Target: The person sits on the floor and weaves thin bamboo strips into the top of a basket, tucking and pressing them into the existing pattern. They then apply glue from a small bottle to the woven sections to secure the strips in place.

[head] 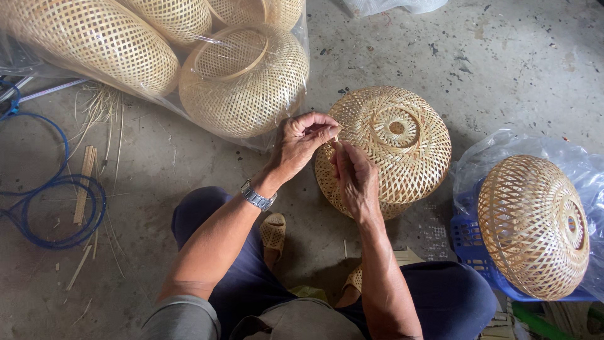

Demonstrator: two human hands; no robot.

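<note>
A round woven bamboo shade (396, 141) rests on the concrete floor in front of my knees, its ringed opening facing up. My left hand (302, 141), with a metal watch on its wrist, pinches a thin bamboo strip at the shade's left rim. My right hand (355, 179) presses against the same rim just below, fingers closed around the weave there. Both hands touch at the strip.
A clear plastic bag of several finished woven shades (239, 82) lies at the upper left. Another shade (535, 226) sits on a blue crate (469, 242) in plastic at the right. Coiled blue cable (60, 214) and loose bamboo slats (83, 182) lie at the left.
</note>
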